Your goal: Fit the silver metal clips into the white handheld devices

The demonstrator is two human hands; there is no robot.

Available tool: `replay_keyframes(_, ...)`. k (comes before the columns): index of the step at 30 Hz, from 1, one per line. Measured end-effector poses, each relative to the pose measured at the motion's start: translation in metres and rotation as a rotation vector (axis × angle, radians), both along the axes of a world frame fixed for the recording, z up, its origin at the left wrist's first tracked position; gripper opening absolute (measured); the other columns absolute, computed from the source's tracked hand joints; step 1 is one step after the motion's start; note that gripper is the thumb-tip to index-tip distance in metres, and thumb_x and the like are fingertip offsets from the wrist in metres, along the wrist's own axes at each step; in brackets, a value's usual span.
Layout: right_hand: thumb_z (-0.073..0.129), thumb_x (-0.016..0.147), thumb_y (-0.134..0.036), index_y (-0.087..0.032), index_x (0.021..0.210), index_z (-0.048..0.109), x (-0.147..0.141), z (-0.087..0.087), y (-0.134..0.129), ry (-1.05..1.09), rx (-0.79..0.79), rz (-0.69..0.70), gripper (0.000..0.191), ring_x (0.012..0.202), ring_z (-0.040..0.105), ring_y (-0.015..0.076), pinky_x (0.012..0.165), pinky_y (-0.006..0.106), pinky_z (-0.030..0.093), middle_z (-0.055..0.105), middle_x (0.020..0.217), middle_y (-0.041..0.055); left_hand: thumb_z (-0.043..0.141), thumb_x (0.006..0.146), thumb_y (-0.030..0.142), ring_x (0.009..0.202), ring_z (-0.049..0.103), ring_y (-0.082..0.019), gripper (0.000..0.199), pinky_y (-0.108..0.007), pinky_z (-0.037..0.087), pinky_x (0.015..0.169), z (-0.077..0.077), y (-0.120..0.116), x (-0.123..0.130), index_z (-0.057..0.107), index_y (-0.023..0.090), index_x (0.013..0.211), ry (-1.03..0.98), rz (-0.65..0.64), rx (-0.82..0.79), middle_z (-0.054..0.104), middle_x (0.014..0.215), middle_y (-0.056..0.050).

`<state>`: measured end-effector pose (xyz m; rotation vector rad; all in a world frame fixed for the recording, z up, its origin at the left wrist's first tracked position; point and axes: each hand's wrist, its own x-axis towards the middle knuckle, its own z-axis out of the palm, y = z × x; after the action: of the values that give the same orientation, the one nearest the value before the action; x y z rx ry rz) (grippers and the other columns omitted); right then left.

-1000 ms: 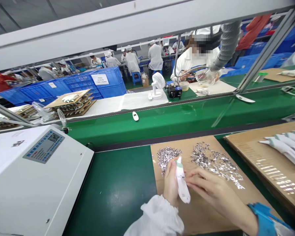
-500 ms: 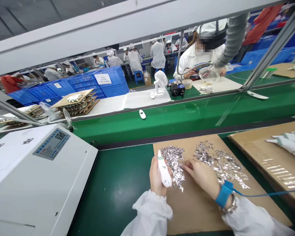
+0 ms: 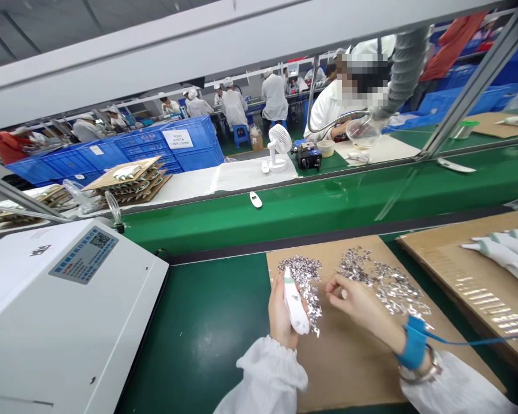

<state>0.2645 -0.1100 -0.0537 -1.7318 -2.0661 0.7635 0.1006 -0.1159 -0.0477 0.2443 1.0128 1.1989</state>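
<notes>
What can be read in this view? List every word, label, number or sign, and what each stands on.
White paper label on a blue plastic crate: lines of dark print, too blurred to read.
Blue printed panel on a white machine: small lines of print beside a QR code, too small to read.
No text can be quoted.

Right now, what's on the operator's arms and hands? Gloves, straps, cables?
The left hand and right hand are bare, with no gloves. Both arms wear white sleeves with gathered cuffs. The right wrist has a blue wrist strap with a thin blue cord trailing away, plus a metal watch or bracelet.
</notes>
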Motion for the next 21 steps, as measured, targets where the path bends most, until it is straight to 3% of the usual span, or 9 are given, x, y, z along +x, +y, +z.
replay_keyframes(4,0.049,0.086,-0.022,-0.023,0.086,0.061,-0.006,0.029,-0.012,0.249,0.102,0.111,0.012,0.067,0.059,0.0150,0.060,0.026,0.045,0.065,0.080,0.0000,0.059,0.078,0.050,0.039,0.048,-0.010,0.045,-0.022,0.037,0.039,-0.007,-0.004,0.017,0.051,0.020,0.111,0.030,-0.027,0.132,0.057,0.063,0.003)
replay_keyframes(6,0.049,0.088,-0.019,-0.024,0.087,0.063,-0.011,0.038,-0.017,0.290,0.158,0.191,0.015,0.072,0.060,0.0151,0.064,0.027,0.046,0.065,0.084,0.0005,0.061,0.077,0.049,0.055,0.056,-0.012,0.044,-0.022,0.044,0.052,-0.010,-0.006,0.024,0.055,0.020,0.109,0.046,-0.013,0.157,0.061,0.073,0.001)
replay_keyframes(9,0.049,0.089,-0.017,-0.024,0.088,0.064,-0.015,0.043,-0.020,0.294,0.211,0.257,0.017,0.081,0.061,0.0154,0.069,0.027,0.047,0.065,0.088,0.0011,0.065,0.075,0.047,0.087,0.060,-0.017,0.039,-0.024,0.046,0.075,-0.012,-0.009,0.030,0.061,0.019,0.103,0.057,0.012,0.178,0.063,0.092,-0.003)
replay_keyframes(11,0.049,0.090,-0.016,-0.023,0.090,0.064,-0.015,0.041,-0.020,0.295,0.226,0.265,0.017,0.082,0.061,0.0153,0.070,0.027,0.047,0.064,0.091,0.0017,0.064,0.077,0.046,0.095,0.058,-0.018,0.036,-0.025,0.045,0.082,-0.012,-0.011,0.031,0.062,0.019,0.102,0.037,-0.010,0.185,0.062,0.097,-0.004)
replay_keyframes(18,0.048,0.090,-0.013,-0.022,0.091,0.063,-0.013,0.034,-0.022,0.232,0.258,0.299,0.018,0.079,0.061,0.0148,0.067,0.027,0.047,0.063,0.091,0.0020,0.065,0.077,0.041,0.086,0.058,-0.015,0.032,-0.023,0.044,0.082,-0.015,-0.013,0.034,0.063,0.019,0.100,-0.072,-0.010,0.156,0.060,0.086,0.000)
replay_keyframes(21,0.045,0.092,-0.016,-0.023,0.091,0.064,-0.013,0.033,-0.022,0.217,0.267,0.316,0.020,0.080,0.061,0.0155,0.067,0.028,0.047,0.063,0.092,0.0032,0.068,0.074,0.043,0.077,0.060,-0.014,0.036,-0.023,0.047,0.074,-0.015,-0.013,0.036,0.063,0.019,0.100,-0.086,0.000,0.120,0.060,0.082,0.000)
